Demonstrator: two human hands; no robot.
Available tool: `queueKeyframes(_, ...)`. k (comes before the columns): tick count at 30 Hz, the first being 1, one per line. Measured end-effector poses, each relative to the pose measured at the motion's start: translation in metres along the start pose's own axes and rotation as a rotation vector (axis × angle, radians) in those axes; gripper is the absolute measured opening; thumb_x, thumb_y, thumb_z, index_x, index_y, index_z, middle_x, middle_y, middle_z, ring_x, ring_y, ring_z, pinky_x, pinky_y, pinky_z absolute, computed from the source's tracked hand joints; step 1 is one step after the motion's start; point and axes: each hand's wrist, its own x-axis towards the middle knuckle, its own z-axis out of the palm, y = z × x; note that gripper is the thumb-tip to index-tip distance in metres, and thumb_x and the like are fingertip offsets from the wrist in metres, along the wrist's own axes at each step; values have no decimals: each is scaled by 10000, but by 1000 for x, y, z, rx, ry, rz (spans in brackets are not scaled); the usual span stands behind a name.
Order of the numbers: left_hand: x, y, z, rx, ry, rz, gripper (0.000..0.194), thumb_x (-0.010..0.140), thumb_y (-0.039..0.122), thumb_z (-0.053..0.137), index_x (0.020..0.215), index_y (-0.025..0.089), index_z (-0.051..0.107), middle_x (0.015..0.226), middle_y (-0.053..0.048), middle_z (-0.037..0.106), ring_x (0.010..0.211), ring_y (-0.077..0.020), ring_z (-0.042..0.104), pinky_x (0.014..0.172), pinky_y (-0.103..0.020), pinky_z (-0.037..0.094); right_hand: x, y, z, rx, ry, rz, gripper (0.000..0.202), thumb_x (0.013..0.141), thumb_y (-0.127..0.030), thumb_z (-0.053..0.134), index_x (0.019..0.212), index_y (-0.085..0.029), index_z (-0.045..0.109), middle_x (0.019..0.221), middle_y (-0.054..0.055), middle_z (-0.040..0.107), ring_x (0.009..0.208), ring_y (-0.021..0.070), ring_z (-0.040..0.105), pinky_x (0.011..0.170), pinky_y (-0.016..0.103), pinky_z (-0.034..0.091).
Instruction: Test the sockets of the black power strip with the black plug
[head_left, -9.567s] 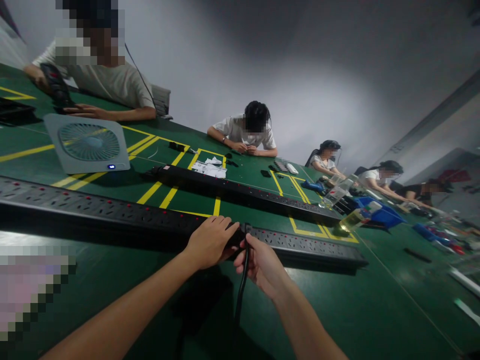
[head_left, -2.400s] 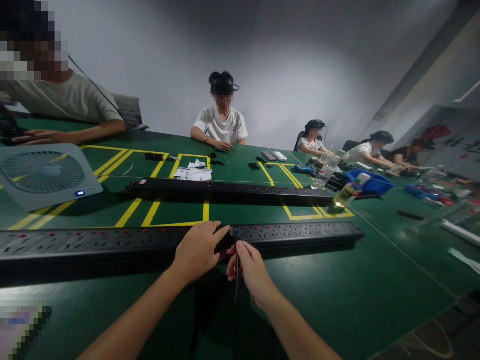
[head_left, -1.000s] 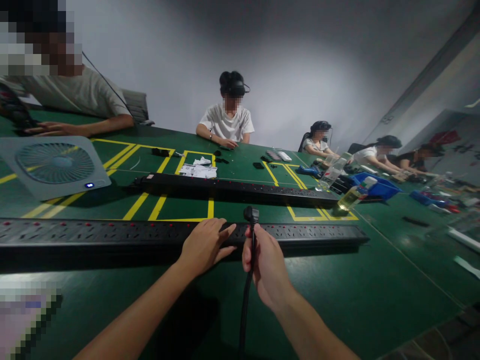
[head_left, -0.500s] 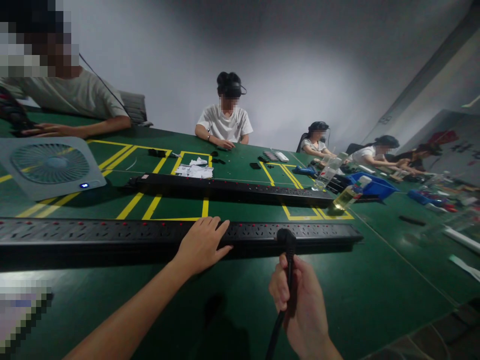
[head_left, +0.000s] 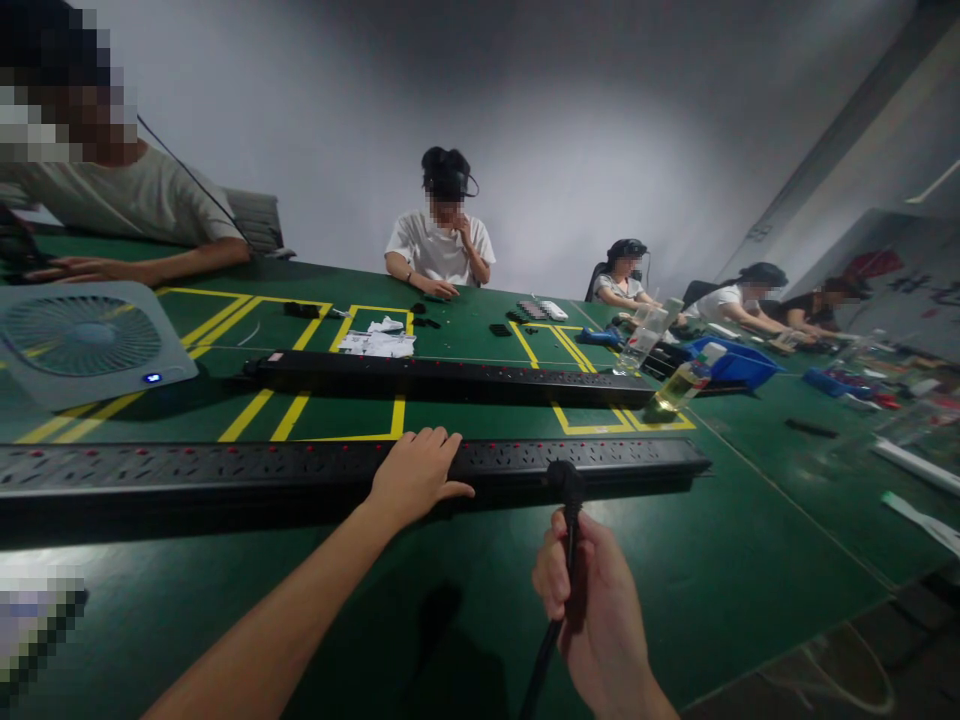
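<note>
A long black power strip (head_left: 255, 468) with rows of sockets and small red parts lies across the table in front of me. My left hand (head_left: 417, 478) grips it near the middle, fingers over the far edge and thumb on the near side. My right hand (head_left: 596, 605), closed around a black cord, holds a black angled power plug (head_left: 563, 482) just below its head. The plug head stands in front of the strip's right part; whether it touches the strip I cannot tell. Its pins are hidden.
A second black power strip (head_left: 450, 378) lies farther back. At left stands a grey fan (head_left: 94, 340). A bottle of yellow liquid (head_left: 679, 385) and a blue bin (head_left: 739, 362) are at right. Several people sit around the green table (head_left: 720, 560).
My view has shifted slightly. My left hand sits slightly farther right along the strip. The right hand still holds the plug's cord. The person opposite has raised a hand toward the face.
</note>
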Motion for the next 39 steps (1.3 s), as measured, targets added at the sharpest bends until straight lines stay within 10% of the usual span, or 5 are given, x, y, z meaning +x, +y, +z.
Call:
queueKeyframes(25, -22, -31, -6, -37, -51, -27, 728, 756, 704, 435, 1259, 179, 474, 1036, -114, 601, 938, -265, 554, 828, -383, 395, 7, 1, -3, 41, -14, 29, 267, 867, -421, 482, 750, -185, 523, 426, -54, 394, 353, 76, 301, 371, 186, 232)
queueKeyframes(39, -32, -20, 2, -43, 147, -48, 562, 863, 558, 372, 1267, 190, 503, 1201, -124, 583, 1115, -293, 516, 940, -449, 402, 26, 8, 13, -162, -54, 118, 341, 877, -481, 450, 720, -186, 514, 408, -49, 424, 336, 77, 342, 351, 176, 248)
